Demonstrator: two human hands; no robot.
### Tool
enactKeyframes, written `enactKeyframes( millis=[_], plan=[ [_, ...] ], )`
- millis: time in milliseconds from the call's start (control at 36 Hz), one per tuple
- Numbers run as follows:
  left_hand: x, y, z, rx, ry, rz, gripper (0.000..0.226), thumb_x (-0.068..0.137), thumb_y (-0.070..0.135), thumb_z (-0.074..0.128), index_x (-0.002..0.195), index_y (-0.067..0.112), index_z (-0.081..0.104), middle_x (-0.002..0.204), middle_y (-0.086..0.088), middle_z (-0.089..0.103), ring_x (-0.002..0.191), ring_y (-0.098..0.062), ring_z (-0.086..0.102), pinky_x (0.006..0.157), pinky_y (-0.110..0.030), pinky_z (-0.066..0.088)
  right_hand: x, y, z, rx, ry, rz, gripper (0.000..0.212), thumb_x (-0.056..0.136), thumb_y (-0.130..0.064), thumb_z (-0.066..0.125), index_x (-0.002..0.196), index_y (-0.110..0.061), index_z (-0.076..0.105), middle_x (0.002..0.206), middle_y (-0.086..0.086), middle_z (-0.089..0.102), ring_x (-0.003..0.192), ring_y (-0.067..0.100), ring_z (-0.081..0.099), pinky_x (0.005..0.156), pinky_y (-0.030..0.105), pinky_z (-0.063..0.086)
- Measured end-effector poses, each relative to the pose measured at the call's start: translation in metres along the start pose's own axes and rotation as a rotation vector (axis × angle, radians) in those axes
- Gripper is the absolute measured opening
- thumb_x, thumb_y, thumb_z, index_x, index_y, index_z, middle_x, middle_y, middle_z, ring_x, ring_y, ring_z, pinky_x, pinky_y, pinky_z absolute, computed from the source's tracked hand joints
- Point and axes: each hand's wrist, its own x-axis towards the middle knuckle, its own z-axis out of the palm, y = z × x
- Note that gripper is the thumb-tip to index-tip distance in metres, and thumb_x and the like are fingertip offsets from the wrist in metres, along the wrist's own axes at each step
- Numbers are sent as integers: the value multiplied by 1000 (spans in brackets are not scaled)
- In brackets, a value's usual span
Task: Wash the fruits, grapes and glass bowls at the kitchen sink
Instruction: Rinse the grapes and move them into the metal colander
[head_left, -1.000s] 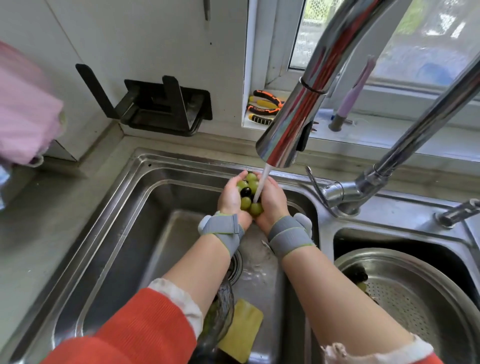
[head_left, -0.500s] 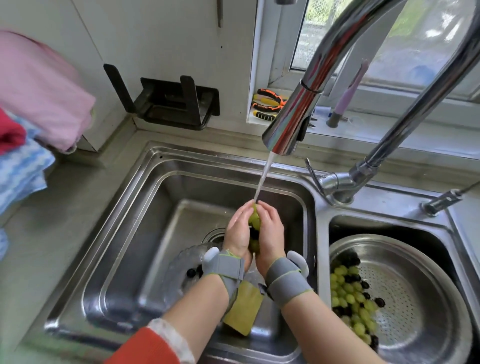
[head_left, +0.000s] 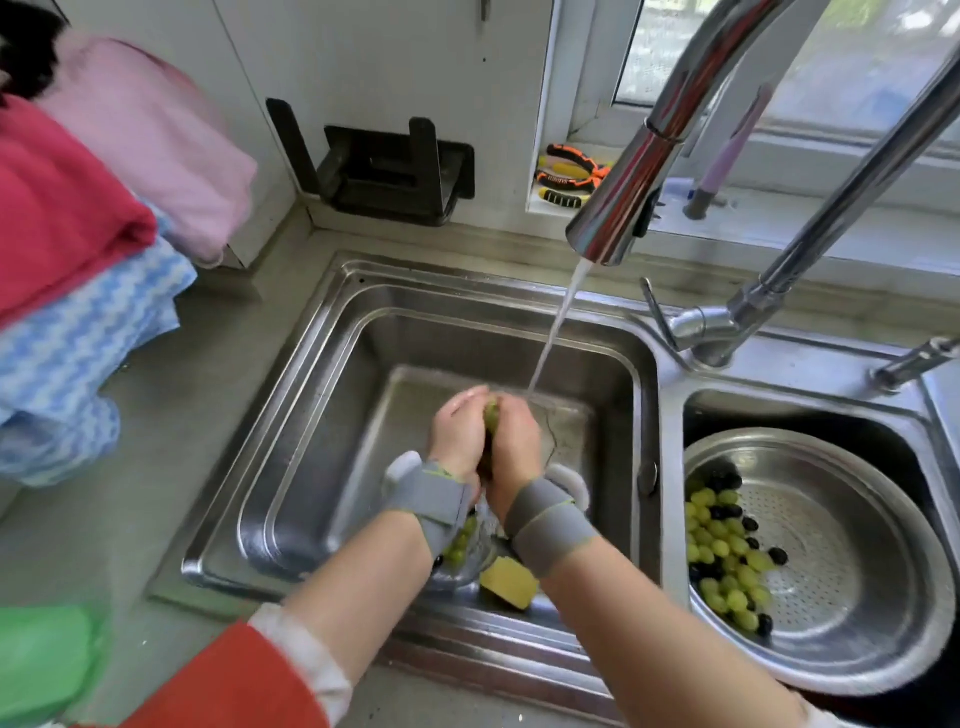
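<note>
We've got our left hand (head_left: 457, 436) and right hand (head_left: 514, 449) cupped together around a few smooth green grapes (head_left: 491, 415), over the middle of the brushed steel left sink basin (head_left: 332, 415). Thin water stream (head_left: 553, 332) falls from the shiny curved chrome faucet (head_left: 639, 171) just past our knuckles. More green and dark grapes (head_left: 719, 551) sit at the left edge of the round perforated steel colander (head_left: 852, 561) in the right basin. A clear glass bowl (head_left: 462, 558) and yellow sponge (head_left: 509, 587) lie at the basin's near edge.

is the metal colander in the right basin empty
No, the colander holds a pile of green and dark grapes along its left side.
</note>
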Motion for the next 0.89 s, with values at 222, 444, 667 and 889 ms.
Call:
enactKeyframes(
  millis=[222, 444, 667, 889],
  plan=[
    [-31, -23, 41, 253, -73, -250, 34, 95, 20, 45, 113, -5, 60, 131, -20, 55, 112, -31, 56, 97, -35, 44, -17, -6, -52, 177, 140, 270, 23, 89, -20, 42, 67, -15, 51, 68, 5, 48, 61, 21, 47, 56, 28, 39],
    [-76, -34, 146, 215, -303, -192, 31, 85, 33, 56, 101, 10, 68, 93, -7, 65, 80, -20, 56, 71, -30, 45, -22, -54, -174, 467, 243, 183, 20, 90, -20, 45, 78, -12, 59, 74, 8, 57, 65, 20, 56, 54, 26, 47],
    [-56, -151, 233, 413, -442, -487, 47, 65, 39, 63, 102, 10, 67, 99, -13, 68, 89, -31, 65, 88, -42, 52, -14, -23, -300, 545, 413, 320, 29, 96, -27, 43, 75, -11, 56, 64, 11, 59, 51, 24, 57, 50, 29, 47],
    [-98, -150, 265, 381, -528, -599, 43, 96, 46, 38, 126, 18, 51, 118, -16, 58, 105, -34, 57, 89, -43, 42, 3, 4, -365, 565, 404, 353, 39, 98, -39, 42, 101, -5, 61, 102, 16, 65, 101, 34, 63, 88, 41, 50]
  ],
)
